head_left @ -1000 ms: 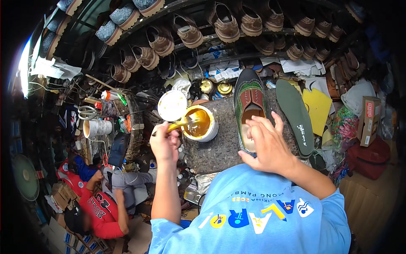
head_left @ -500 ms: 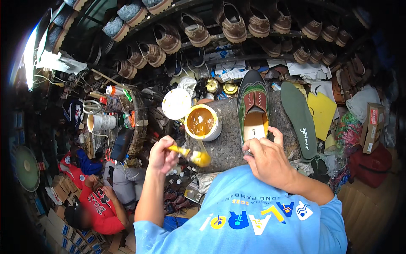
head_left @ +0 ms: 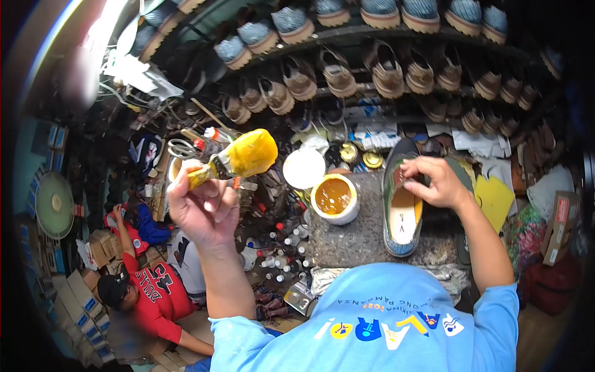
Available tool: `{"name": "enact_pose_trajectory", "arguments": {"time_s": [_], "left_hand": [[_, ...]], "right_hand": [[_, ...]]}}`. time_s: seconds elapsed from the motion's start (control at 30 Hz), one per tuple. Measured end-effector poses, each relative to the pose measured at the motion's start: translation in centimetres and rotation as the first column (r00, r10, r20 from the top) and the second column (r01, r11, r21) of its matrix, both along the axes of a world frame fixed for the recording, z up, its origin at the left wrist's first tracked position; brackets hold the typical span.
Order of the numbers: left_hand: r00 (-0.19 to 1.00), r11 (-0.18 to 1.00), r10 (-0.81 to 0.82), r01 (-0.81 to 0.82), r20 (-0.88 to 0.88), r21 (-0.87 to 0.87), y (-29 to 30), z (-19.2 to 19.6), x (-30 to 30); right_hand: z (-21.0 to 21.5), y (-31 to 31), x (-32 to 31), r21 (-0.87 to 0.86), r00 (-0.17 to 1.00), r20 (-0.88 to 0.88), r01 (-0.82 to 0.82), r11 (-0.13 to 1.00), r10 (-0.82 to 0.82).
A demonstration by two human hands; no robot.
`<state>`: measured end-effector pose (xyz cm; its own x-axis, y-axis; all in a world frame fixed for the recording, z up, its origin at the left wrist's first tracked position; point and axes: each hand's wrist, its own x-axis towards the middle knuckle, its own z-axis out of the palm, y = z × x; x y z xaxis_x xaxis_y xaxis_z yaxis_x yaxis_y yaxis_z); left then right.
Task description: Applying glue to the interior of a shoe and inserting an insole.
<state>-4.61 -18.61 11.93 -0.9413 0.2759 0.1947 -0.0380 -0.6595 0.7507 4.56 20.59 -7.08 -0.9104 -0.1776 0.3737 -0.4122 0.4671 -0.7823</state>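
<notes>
My left hand (head_left: 207, 204) is raised and closed around the handle of a brush (head_left: 251, 154), its broad head coated in thick yellow glue. Below and to the right stands a white tub (head_left: 335, 214) of amber glue (head_left: 333, 196), away from the brush. A green and brown shoe (head_left: 404, 226) with a dark toe lies on the worn bench, toe pointing away, its pale inside showing. Over the shoe's lacing area hangs my right hand (head_left: 441, 181), fingers bent with a gap between thumb and index finger. Whether the fingertips touch the shoe is unclear.
A round white lid (head_left: 304, 168) lies beside the tub on the dark bench (head_left: 365, 242). Shoe racks (head_left: 347, 43) curve across the back. Yellow sheets (head_left: 494, 198) lie at right. Several small bottles (head_left: 288, 260) stand left of the bench. A co-worker in red (head_left: 155, 288) is at lower left.
My left hand has lifted the brush up and to the left, away from the tub. My right hand has moved from the shoe's heel toward its lacing. The view has shifted.
</notes>
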Motion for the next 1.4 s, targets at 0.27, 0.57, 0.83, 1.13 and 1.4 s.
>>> {"name": "enact_pose_trajectory", "arguments": {"time_s": [0.27, 0.57, 0.83, 1.13, 1.4], "left_hand": [[0.855, 0.691, -0.271, -0.146, -0.441, -0.708, 7.6, -3.6, 5.4], [0.603, 0.307, -0.58, -0.461, -0.548, -0.833, 16.5, -14.7, 6.9], [0.725, 0.302, -0.499, -0.368, -0.475, -0.879, 16.7, -14.4, 6.4], [0.767, 0.354, -0.511, -0.225, -0.389, -0.908, 16.9, -14.0, 5.4], [0.801, 0.33, -0.515, -0.143, -0.305, -0.933, 16.4, -13.4, 5.0]], "right_hand": [[-0.5, -0.2, -2.6, -0.022, 0.993, -0.104, -0.054, 0.998, 0.051], [-0.3, 0.0, -2.1, -0.114, 0.997, 0.0, -0.074, 0.991, 0.075], [-0.2, 0.7, -1.7, -0.119, 0.99, 0.099, -0.084, 0.989, 0.096], [-0.5, 0.4, -1.9, -0.147, 0.996, 0.07, -0.05, 0.988, 0.061], [-0.2, 0.0, -2.2, -0.138, 0.992, 0.109, -0.041, 0.99, 0.057]]}}
